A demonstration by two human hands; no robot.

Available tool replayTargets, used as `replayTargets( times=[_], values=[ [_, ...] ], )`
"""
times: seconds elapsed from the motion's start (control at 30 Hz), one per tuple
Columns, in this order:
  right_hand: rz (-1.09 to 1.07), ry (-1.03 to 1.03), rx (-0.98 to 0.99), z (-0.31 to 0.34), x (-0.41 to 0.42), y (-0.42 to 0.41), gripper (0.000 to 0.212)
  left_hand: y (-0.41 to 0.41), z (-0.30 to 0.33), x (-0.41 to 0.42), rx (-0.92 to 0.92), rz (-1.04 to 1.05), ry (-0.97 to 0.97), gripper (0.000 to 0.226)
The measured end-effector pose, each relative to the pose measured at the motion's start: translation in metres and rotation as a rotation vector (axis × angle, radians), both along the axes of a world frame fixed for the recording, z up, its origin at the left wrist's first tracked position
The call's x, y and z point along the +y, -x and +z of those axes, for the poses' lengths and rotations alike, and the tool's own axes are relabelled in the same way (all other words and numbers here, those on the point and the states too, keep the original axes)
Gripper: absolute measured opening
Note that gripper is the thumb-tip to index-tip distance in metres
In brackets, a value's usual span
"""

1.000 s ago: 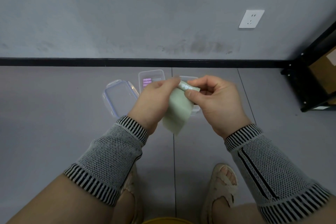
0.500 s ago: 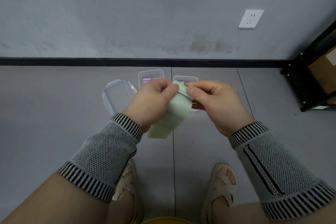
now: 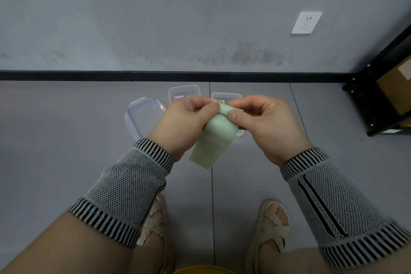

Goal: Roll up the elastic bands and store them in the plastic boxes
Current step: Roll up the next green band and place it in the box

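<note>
While both thumbs press down on it, the pale green flat elastic band (image 3: 215, 138) sits pinched between the left hand (image 3: 184, 122) and the right hand (image 3: 266, 124), held up in the air over the floor. Both hands are closed on its top end, thumb against fingers, and that end looks curled over into a small roll right where the thumbs meet. The rest of the band hangs loose, angling down and to the left, with its free end just beside the left wrist.

Both forearms have grey knit mesh sleeves with black-and-white striped cuffs (image 3: 124, 193).

Behind the hands, on the grey floor (image 3: 55, 151), there's a clear plastic lid with bluish clips (image 3: 143, 115) lying flat, then a clear plastic box with something purple inside (image 3: 184, 93), and another clear plastic box (image 3: 225, 96) mostly hidden by the hands and band. Can't tell what's in that one.

Further out: beige woven sandals (image 3: 270, 227), a white wall socket (image 3: 306, 22), a black metal rack (image 3: 378, 87) on the right.
</note>
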State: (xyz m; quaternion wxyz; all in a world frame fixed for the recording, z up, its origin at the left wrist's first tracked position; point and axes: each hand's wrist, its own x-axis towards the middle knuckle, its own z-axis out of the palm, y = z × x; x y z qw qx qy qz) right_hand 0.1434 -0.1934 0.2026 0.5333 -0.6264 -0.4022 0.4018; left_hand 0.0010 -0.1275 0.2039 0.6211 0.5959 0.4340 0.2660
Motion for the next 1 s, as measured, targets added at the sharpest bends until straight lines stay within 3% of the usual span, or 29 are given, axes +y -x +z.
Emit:
replayTargets(
  times=[0.27,0.6,0.83,1.0],
  values=[
    [-0.002,0.082,0.188,-0.0015,0.0009,-0.0017,0.016,0.0026,0.0009,0.0025,-0.055,0.013,0.037,0.016],
    [-0.015,0.067,0.149,0.0007,0.0003,-0.0020,0.010,0.0020,0.0059,-0.0001,-0.093,-0.008,0.077,0.021],
    [-0.032,-0.001,0.155,0.0020,-0.0004,-0.0025,0.018,0.0008,0.0069,0.0018,-0.144,0.067,0.223,0.019],
    [-0.029,-0.009,0.099,0.0017,-0.0003,-0.0006,0.020,0.0018,0.0064,0.0036,-0.110,0.062,0.184,0.014]
  ],
)
